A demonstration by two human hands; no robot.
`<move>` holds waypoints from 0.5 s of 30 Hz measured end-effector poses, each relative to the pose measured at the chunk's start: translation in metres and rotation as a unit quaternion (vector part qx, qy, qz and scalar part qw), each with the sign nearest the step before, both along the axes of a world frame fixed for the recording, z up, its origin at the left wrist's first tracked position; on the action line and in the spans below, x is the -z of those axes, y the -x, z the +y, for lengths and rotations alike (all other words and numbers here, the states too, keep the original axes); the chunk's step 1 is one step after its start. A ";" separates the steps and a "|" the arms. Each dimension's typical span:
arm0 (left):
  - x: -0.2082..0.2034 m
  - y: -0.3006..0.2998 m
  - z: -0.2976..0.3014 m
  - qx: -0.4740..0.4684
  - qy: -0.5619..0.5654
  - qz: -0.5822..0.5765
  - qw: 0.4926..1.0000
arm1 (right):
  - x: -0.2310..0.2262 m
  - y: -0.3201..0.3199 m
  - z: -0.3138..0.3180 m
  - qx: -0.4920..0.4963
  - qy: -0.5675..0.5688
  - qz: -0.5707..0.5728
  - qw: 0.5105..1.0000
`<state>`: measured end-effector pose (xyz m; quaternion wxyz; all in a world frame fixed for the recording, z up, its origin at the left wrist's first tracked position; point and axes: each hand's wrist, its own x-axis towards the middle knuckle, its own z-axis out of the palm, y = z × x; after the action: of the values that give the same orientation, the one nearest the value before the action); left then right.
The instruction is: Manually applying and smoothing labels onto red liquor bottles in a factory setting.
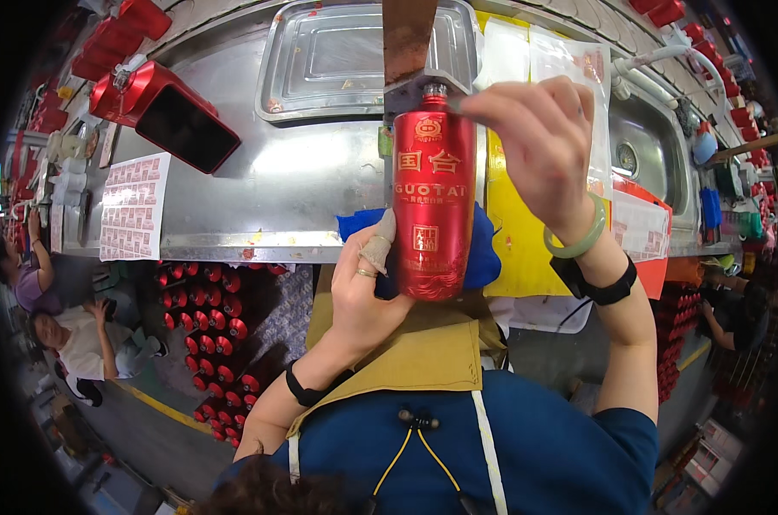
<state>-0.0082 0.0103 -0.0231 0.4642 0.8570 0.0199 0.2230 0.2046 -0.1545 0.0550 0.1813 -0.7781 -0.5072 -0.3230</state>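
Note:
A glossy red bottle (pixel 432 189) with gold and white lettering stands in front of me, its narrow neck pointing away and the top bare. My left hand (pixel 363 296) is closed round the lower left side of the bottle, with a pale cover on one finger and a ring on another. A blue cloth (pixel 485 249) shows behind the bottle's base. My right hand (pixel 539 142) hovers just right of the neck, fingers curled and thumb and forefinger pinched. The fingertips are blurred, so anything between them cannot be made out. A metal bracket (pixel 410 84) sits beside the bottle's top.
On the steel worktop (pixel 303 172) lie a sheet of stickers (pixel 136 206), a phone (pixel 187 129) leaning on red bottles, and a steel tray (pixel 337 56). Yellow and white sheets (pixel 526 197) lie to the right, beside a sink (pixel 651 154). Red bottles (pixel 213 322) stand below left; people sit nearby.

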 end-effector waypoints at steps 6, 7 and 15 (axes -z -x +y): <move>-0.003 0.006 -0.009 -0.023 0.138 0.023 0.990 | -0.010 0.080 0.003 -0.197 0.107 0.182 0.957; -0.006 0.005 -0.005 -0.007 0.088 -0.003 0.996 | -0.007 0.072 0.007 -0.148 0.076 0.181 0.969; -0.012 0.005 -0.002 -0.001 0.015 0.005 1.000 | 0.023 0.085 -0.020 -0.171 0.033 0.060 0.983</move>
<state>-0.0127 0.0087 -0.0106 0.4768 0.8510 0.0265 0.2184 0.1193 -0.1745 0.0324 0.2379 -0.7037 -0.6313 -0.2230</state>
